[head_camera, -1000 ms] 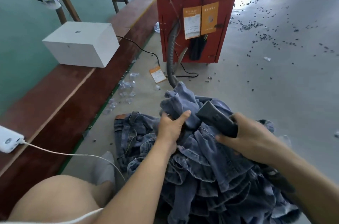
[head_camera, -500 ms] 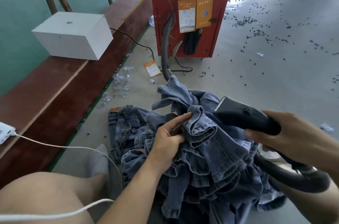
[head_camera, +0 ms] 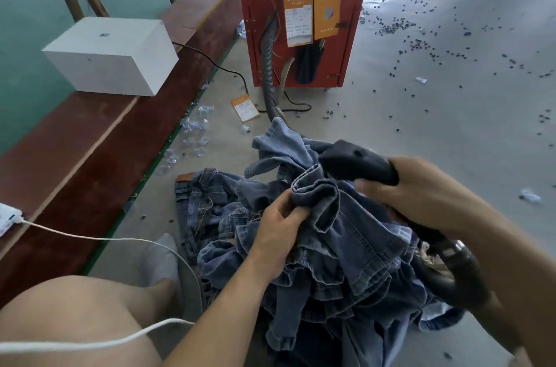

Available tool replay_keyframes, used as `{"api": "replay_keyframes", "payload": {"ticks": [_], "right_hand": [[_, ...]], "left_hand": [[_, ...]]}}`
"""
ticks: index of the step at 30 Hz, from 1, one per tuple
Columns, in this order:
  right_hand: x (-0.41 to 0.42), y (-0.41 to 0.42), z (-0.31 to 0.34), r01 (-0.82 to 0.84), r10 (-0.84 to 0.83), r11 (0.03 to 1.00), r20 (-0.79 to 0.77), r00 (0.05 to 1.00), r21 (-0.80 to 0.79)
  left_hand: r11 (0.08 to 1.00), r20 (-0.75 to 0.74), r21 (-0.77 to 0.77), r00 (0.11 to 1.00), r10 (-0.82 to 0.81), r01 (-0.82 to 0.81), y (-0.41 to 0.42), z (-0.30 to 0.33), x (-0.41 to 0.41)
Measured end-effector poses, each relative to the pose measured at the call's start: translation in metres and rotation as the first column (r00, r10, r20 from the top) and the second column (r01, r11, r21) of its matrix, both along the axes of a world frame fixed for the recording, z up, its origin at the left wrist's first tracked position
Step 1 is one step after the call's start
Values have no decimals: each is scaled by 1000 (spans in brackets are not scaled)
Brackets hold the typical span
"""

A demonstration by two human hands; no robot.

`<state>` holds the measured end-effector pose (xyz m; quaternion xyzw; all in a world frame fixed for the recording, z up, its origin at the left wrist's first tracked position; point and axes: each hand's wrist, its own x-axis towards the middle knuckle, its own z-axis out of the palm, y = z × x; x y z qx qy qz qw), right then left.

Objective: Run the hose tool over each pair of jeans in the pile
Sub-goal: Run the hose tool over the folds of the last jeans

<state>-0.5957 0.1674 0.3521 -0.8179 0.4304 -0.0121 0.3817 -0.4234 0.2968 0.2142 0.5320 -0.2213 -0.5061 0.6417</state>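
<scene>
Jeans pile (head_camera: 346,246): blue denim, many pairs heaped and crumpled on the grey floor (head_camera: 451,126), directly in front of the seated person; one waistband with a brown patch lies flat at the heap's left edge.
Lifted fold (head_camera: 316,189): a cuffed hem raised at the top of the heap, just beside the nozzle tip.
Left hand (head_camera: 278,225): fingers and thumb curled, pinching the lifted fold from the left.
Hose tool (head_camera: 358,163): black nozzle, tilted, its tip over the top of the heap and touching or nearly touching denim; which, cannot be told.
Right hand (head_camera: 421,195): fingers wrapped round the nozzle's rear grip, thumb underneath.
Hose (head_camera: 451,273): black, curving down from behind the right hand, across the heap's right side.
Red cabinet (head_camera: 301,14): upright on the floor beyond the heap; two orange labels on its face; a grey ribbed hose (head_camera: 268,66) runs down its front toward the pile.
White box (head_camera: 111,57): on the red-brown ledge (head_camera: 90,141) to the left.
White cable (head_camera: 90,237): from a small white device at the ledge's edge, across the person's bare knee.
Floor litter: small dark bits scattered right of the cabinet; clear plastic scraps and an orange tag (head_camera: 244,108) near the ledge.
</scene>
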Motion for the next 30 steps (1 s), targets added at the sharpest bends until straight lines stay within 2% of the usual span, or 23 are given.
{"api": "replay_keyframes", "payload": {"ticks": [2,4,9,12,14,16,19,21,24,27,30], "right_hand": [[-2,-7,5,147,-144,988,70,987,-44],[-13,-14,11,151,-145,985,71,987,-81],[-23,6,12,-157,164,985,-93,982,74],[3,22,-7,-259,245,964,-175,953,-57],[24,24,-18,-198,170,965,-166,971,-171],[36,17,-22,-60,36,972,-109,993,-228],[29,0,-15,142,-143,964,11,990,-226],[13,-8,-5,156,-148,966,51,988,-205],[-4,-2,6,-53,49,994,-47,998,-91],[4,22,0,-295,275,954,-227,934,-57],[22,31,-10,-300,263,944,-233,936,-141]], "left_hand": [[996,-91,31,992,81,-79,1,-2,3],[982,-141,97,974,176,-164,-1,-5,5],[951,-239,205,931,276,-229,-8,-3,5],[968,-242,173,944,223,-184,-8,-1,0],[977,-229,152,956,184,-151,-8,-2,-6],[978,-236,150,956,175,-142,-7,-3,-10],[977,-261,146,946,190,-156,-6,-3,-7],[976,-283,135,938,202,-169,-6,-3,-4],[971,-247,150,944,218,-185,-9,-2,-5],[963,-150,170,961,233,-207,-8,-3,-9],[951,43,161,964,261,-265,-7,-5,-11]]}}
